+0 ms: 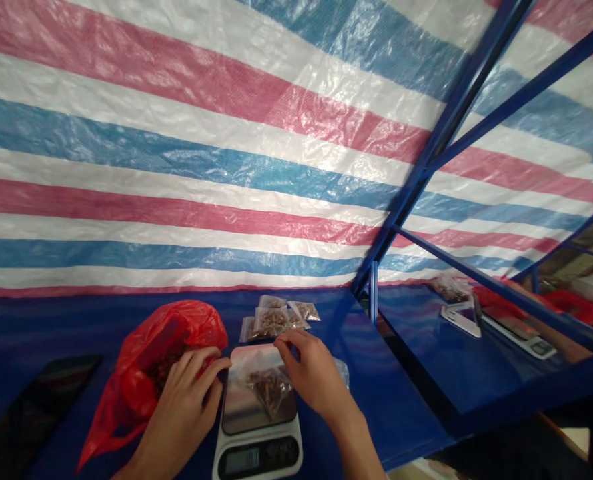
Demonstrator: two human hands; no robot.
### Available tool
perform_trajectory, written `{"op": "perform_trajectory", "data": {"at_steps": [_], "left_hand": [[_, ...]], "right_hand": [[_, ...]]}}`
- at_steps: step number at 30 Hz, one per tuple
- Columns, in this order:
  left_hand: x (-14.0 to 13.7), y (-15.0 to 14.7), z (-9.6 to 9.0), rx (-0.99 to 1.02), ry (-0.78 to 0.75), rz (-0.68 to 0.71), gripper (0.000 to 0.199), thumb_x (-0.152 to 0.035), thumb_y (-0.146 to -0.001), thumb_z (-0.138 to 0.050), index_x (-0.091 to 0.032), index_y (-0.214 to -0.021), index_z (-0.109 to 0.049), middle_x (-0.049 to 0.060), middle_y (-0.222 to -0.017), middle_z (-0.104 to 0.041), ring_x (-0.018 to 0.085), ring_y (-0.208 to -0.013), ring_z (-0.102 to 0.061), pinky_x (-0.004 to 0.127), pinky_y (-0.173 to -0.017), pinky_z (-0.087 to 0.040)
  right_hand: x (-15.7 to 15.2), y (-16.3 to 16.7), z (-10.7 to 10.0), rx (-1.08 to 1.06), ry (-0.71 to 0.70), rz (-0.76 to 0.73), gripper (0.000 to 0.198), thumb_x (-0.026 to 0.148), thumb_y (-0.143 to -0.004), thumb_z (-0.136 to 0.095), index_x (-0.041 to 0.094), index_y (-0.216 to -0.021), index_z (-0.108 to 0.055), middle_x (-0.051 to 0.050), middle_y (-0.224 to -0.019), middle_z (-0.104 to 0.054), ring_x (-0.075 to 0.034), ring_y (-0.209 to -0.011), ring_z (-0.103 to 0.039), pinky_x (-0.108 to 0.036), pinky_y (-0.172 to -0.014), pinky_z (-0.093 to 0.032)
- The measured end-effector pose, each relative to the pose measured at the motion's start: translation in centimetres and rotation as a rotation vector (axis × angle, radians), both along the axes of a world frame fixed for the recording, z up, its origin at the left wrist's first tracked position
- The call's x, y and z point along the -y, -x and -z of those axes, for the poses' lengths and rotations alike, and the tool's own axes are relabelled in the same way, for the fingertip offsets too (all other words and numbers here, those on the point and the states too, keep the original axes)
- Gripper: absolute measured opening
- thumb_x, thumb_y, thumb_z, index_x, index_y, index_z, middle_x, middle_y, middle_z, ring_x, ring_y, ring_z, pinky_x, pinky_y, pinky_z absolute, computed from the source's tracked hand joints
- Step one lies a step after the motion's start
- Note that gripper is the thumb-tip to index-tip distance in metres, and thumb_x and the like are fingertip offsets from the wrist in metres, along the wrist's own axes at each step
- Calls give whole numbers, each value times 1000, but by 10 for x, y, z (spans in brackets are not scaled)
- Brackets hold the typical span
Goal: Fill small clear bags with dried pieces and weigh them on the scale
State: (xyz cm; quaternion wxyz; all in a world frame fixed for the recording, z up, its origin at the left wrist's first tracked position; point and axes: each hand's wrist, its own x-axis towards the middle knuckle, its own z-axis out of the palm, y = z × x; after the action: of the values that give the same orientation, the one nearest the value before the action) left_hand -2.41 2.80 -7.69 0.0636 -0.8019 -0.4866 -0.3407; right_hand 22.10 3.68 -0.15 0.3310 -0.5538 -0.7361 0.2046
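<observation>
A small clear plastic bag (pixel 271 391) with brown screw-like pieces in it lies on the steel plate of a white digital scale (pixel 260 437). At its upper right edge, my right hand (pixel 312 373) pinches the bag between thumb and fingers. My left hand (pixel 189 393) is between the scale and a red plastic bag (pixel 126 393), its fingers apart over the red bag's mouth and its tips near the scale's left edge. More brown pieces (pixel 162 371) show inside the red bag. The digits on the scale's display are too blurred to read.
Several filled clear bags (pixel 276 319) are piled behind the scale. A dark flat object (pixel 39 400) lies at the left. Blue frame bars (pixel 401 207) stand at the right. Beyond them are a second scale (pixel 521 333), a white-edged object (pixel 461 321) and another person's forearm (pixel 569 340).
</observation>
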Motion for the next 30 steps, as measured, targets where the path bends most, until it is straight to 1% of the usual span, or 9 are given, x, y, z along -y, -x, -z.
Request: {"op": "perform_trajectory", "data": {"at_steps": [6, 12, 16, 19, 25, 30], "left_hand": [[15, 16, -2, 44, -67, -14, 28, -11, -93, -54, -26, -112, -68, 7, -119, -65, 24, -111, -60, 41, -97, -47], [20, 15, -9, 50, -96, 33, 28, -7, -93, -54, -26, -110, -67, 7, -114, -64, 23, -106, -60, 40, -97, -47], [22, 12, -16, 68, -115, 48, 27, -8, -94, -53, -25, -109, -67, 6, -113, -64, 22, -105, -60, 38, -95, -47], [26, 8, -21, 95, -106, 48, 25, -9, -95, -52, -25, -108, -67, 6, -112, -64, 22, -105, -60, 38, -96, -46], [31, 0, -23, 135, -53, 44, 25, -10, -95, -51, -25, -104, -69, 5, -109, -65, 21, -102, -61, 36, -95, -46], [26, -6, -28, 162, -27, 33, 24, -12, -96, -48, -24, -100, -68, 5, -108, -66, 23, -105, -61, 37, -97, -46]], "right_hand": [[5, -4, -3, -20, -9, -14, 22, 21, -101, -53, 22, -86, -70, 0, -88, -72, -16, -83, -65, -23, -72, -42], [6, -6, 1, -9, -8, 5, 24, 24, -102, -52, 22, -88, -70, -1, -88, -72, -16, -81, -65, -24, -71, -42], [9, -4, -1, 25, 8, -1, 25, 24, -102, -52, 23, -88, -72, -1, -87, -72, -17, -81, -66, -24, -72, -43], [15, -2, -5, 52, 25, -9, 25, 23, -102, -52, 24, -88, -73, -1, -86, -72, -17, -80, -66, -24, -73, -44], [22, 1, -8, 18, 23, -23, 24, 22, -102, -53, 24, -91, -73, -1, -91, -74, -18, -87, -68, -25, -81, -46], [24, 2, -4, 58, 26, -21, 25, 23, -102, -52, 24, -89, -74, -2, -91, -74, -18, -85, -69, -26, -78, -47]]}}
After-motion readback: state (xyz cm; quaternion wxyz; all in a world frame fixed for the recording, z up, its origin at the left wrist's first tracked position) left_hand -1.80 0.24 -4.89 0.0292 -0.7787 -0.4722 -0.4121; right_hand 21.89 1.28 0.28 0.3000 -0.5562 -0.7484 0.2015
